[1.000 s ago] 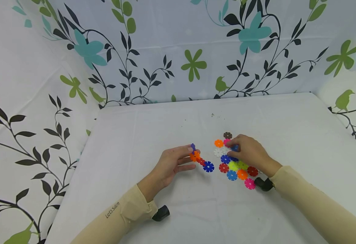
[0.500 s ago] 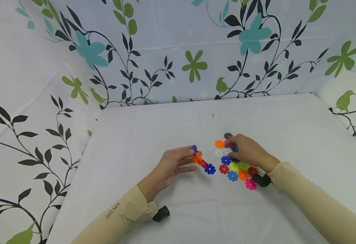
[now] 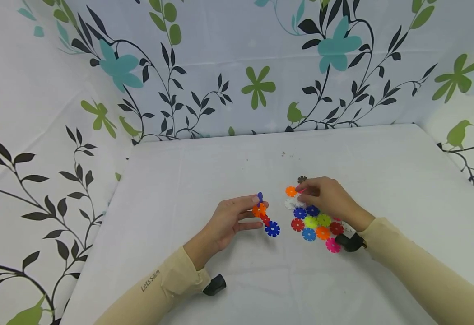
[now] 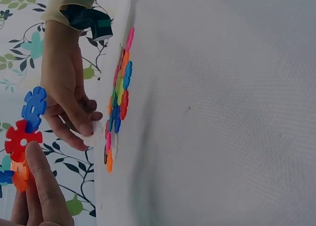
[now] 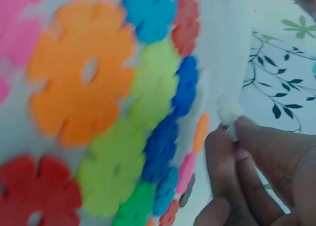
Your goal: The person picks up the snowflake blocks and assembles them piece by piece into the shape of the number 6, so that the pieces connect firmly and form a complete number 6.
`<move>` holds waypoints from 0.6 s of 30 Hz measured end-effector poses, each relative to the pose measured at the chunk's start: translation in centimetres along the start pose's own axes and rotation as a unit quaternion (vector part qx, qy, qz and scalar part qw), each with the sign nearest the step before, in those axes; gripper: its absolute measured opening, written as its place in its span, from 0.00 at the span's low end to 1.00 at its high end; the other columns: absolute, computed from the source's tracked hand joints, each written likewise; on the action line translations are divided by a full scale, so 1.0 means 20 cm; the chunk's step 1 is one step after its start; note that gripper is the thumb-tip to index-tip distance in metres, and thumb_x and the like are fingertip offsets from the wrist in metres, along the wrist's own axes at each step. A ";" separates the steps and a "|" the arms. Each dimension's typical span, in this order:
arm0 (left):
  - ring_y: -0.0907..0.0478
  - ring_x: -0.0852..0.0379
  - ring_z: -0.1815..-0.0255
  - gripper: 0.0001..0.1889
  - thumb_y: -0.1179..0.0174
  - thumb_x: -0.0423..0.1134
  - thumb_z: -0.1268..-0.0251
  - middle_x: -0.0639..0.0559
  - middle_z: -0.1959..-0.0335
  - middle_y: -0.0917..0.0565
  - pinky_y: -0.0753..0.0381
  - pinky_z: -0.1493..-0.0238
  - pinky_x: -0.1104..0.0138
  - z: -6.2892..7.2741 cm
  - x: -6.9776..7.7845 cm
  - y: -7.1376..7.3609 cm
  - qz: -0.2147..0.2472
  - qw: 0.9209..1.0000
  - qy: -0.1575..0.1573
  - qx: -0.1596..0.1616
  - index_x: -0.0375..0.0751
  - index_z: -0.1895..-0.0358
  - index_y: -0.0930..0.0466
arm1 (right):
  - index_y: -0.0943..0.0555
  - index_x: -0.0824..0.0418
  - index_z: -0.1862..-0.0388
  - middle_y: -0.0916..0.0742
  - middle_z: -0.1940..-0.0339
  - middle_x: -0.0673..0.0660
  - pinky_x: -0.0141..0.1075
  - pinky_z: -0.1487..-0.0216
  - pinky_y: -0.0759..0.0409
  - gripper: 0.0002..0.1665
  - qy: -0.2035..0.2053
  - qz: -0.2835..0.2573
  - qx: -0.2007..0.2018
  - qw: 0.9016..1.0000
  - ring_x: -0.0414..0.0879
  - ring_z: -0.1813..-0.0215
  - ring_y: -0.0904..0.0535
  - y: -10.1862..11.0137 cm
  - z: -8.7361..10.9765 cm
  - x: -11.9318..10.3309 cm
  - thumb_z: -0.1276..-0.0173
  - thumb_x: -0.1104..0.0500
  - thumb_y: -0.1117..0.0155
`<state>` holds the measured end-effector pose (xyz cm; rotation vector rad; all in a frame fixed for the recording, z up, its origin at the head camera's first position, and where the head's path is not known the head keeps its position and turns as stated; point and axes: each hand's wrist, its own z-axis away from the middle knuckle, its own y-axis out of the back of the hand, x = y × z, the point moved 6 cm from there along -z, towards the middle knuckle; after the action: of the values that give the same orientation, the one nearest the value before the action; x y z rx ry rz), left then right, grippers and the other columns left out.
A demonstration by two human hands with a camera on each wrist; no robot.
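In the head view, my left hand pinches a short chain of interlocking flower discs by its upper end. The chain runs from a blue disc at the thumb through an orange disc and a red disc to a dark blue disc at the bottom. My right hand is over the far side of a flat cluster of similar discs. Between its thumb and fingers it pinches a white disc, raised off the cloth in the right wrist view. The left wrist view shows the chain's red disc close up.
The cluster includes yellow, light blue, orange, pink and brown discs on a white cloth. Black wrist cameras sit at both sleeves. A patterned cloth hangs behind.
My right hand has risen slightly from the cluster with the white disc, uncovering more of a dark blue disc. The chain's lower end has swung left and down in my left hand.
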<state>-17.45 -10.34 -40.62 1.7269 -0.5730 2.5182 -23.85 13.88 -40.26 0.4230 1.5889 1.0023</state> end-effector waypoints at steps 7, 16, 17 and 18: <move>0.16 0.48 0.47 0.25 0.35 0.50 0.30 0.38 0.44 0.16 0.15 0.51 0.57 0.00 -0.01 -0.01 -0.030 0.999 0.000 0.016 0.34 0.41 0.17 | 0.12 0.60 0.54 0.10 0.62 0.52 0.41 0.53 0.14 0.11 0.008 -0.137 -0.013 0.990 0.46 0.64 0.13 0.00 -0.02 -0.06 0.30 0.55 0.29; 0.17 0.50 0.47 0.24 0.39 0.45 0.26 0.45 0.45 0.15 0.15 0.51 0.58 0.00 -0.02 -0.04 -0.062 0.998 -0.009 -0.006 0.35 0.34 0.23 | 0.18 0.64 0.51 0.11 0.63 0.57 0.44 0.53 0.14 0.12 0.022 -0.195 -0.024 0.980 0.47 0.66 0.13 -0.01 -0.01 -0.17 0.27 0.57 0.34; 0.18 0.50 0.46 0.24 0.39 0.45 0.26 0.45 0.44 0.15 0.15 0.51 0.59 0.00 -0.02 -0.04 -0.067 0.998 -0.010 -0.009 0.35 0.33 0.23 | 0.18 0.65 0.51 0.11 0.63 0.57 0.44 0.53 0.14 0.13 0.025 -0.200 -0.024 0.979 0.47 0.66 0.12 -0.01 -0.01 -0.19 0.26 0.57 0.34; 0.18 0.50 0.47 0.24 0.39 0.45 0.26 0.45 0.45 0.15 0.15 0.51 0.59 0.00 -0.02 -0.05 -0.070 0.997 -0.010 -0.011 0.35 0.33 0.23 | 0.19 0.65 0.50 0.10 0.63 0.56 0.43 0.53 0.14 0.13 0.027 -0.204 -0.024 0.978 0.47 0.66 0.12 -0.01 -0.01 -0.20 0.26 0.57 0.34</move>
<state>-17.11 -9.35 -40.73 1.7228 -0.4612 2.3921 -22.79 10.75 -37.93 0.0292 1.6116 0.7383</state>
